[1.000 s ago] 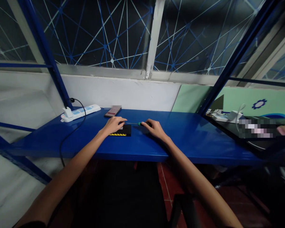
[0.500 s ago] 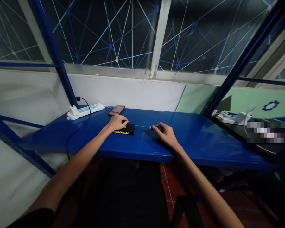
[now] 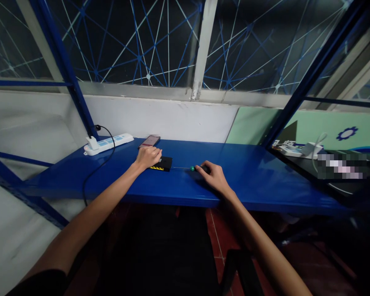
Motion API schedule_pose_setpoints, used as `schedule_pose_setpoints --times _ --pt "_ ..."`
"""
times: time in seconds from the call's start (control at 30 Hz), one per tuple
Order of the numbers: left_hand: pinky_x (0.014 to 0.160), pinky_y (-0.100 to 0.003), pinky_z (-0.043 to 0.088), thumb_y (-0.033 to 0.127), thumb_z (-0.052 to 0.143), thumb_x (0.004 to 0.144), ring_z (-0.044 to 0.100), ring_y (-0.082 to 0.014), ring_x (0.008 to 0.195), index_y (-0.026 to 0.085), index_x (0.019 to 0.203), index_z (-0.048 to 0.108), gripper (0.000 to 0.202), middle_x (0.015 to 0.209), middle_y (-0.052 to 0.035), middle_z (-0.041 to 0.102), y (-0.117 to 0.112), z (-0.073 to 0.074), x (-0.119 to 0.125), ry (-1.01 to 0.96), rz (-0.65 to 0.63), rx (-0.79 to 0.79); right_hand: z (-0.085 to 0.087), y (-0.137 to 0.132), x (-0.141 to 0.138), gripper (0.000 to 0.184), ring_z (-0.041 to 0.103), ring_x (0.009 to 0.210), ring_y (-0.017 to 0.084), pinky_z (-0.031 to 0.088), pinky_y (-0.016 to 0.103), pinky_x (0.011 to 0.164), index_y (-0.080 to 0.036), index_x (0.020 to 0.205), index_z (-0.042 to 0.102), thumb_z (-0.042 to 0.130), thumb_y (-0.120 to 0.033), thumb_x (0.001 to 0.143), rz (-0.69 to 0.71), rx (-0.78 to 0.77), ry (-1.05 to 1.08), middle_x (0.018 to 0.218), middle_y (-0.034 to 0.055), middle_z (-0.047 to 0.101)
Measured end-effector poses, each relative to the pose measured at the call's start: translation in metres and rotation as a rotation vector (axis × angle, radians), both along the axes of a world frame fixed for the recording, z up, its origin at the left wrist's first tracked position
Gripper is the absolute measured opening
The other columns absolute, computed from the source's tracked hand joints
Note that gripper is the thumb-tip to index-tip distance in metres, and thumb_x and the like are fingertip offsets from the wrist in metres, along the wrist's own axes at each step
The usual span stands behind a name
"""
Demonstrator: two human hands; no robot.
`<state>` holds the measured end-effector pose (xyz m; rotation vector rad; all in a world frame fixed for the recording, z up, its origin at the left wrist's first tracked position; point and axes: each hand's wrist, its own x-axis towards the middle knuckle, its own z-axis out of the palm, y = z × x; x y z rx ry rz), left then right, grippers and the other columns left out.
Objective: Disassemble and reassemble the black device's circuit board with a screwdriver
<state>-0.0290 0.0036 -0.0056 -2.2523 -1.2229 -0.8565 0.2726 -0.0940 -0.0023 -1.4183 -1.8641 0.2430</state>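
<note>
My left hand point(image 3: 148, 158) has its fingers curled round the left part of a flat black box point(image 3: 166, 163) on the blue table. A yellow-and-black striped band runs along the box's near side. The hand covers the box's left end, and its fingertips are partly hidden. My right hand point(image 3: 214, 176) is closed round the handle of a screwdriver point(image 3: 192, 168), green at the front and black behind. Its thin shaft points left toward the box; whether the tip touches the box I cannot tell.
A phone point(image 3: 150, 141) lies behind my left hand. At the back left is a white power strip point(image 3: 109, 144) with a black cable point(image 3: 95, 173) hanging over the table's front edge. White adapters point(image 3: 310, 150) stand at the right. Blue posts point(image 3: 288, 117) frame the blue table point(image 3: 253, 181).
My left hand has shifted from the top of the black box toward its left end. The box has moved slightly away from me. My right hand still holds the screwdriver, almost unmoved.
</note>
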Motion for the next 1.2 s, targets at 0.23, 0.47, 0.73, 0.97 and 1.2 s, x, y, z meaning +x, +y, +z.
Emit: schedule_pose_setpoints --times 0.23,0.47,0.73,0.97,1.2 --pt "0.061 -0.031 0.043 0.034 0.045 0.093 0.066 -0.0230 0.069 0.018 0.072 0.072 0.038 0.071 -0.0121 0.071 0.001 -0.002 -0.001 -0.068 0.027 -0.060 0.000 -0.001 -0.002 0.041 0.048 0.055 0.014 0.028 0.026 0.055 -0.020 0.076 0.059 0.050 -0.058 0.089 0.009 -0.007 -0.040 0.057 -0.0011 0.054" --pt "0.058 -0.029 0.043 0.034 0.043 0.093 0.066 -0.0220 0.067 0.018 0.071 0.073 0.041 0.069 -0.0110 0.071 0.001 -0.002 -0.002 -0.031 0.053 -0.016 -0.002 -0.001 -0.002 0.042 0.049 0.055 0.014 0.028 0.026 0.055 -0.020 0.076 0.058 0.049 -0.059 0.090 0.023 0.004 -0.069 0.058 -0.0011 0.054" --pt "0.065 -0.030 0.051 0.040 0.054 0.091 0.068 -0.0200 0.072 0.017 0.080 0.073 0.031 0.078 -0.0072 0.074 -0.018 0.003 0.013 -0.162 -0.241 0.067 0.000 -0.003 -0.003 0.044 0.048 0.055 0.014 0.028 0.026 0.054 -0.020 0.074 0.060 0.048 -0.059 0.089 -0.040 0.017 -0.040 0.058 -0.0006 0.054" --pt "0.065 -0.030 0.053 0.032 0.059 0.089 0.066 -0.0200 0.078 0.016 0.084 0.071 0.021 0.081 -0.0083 0.072 -0.034 0.005 0.032 -0.029 -0.421 0.155 0.000 -0.002 -0.002 0.043 0.048 0.055 0.014 0.030 0.026 0.055 -0.019 0.074 0.059 0.050 -0.058 0.089 -0.097 0.095 0.005 0.058 -0.0008 0.053" --pt "0.062 -0.028 0.051 0.022 0.054 0.093 0.066 -0.0182 0.076 0.016 0.082 0.070 0.021 0.079 -0.0068 0.072 -0.035 0.002 0.034 0.061 -0.453 0.192 -0.001 -0.002 -0.002 0.042 0.048 0.054 0.013 0.029 0.026 0.054 -0.019 0.075 0.059 0.050 -0.057 0.090 -0.085 0.114 -0.015 0.058 -0.0012 0.053"
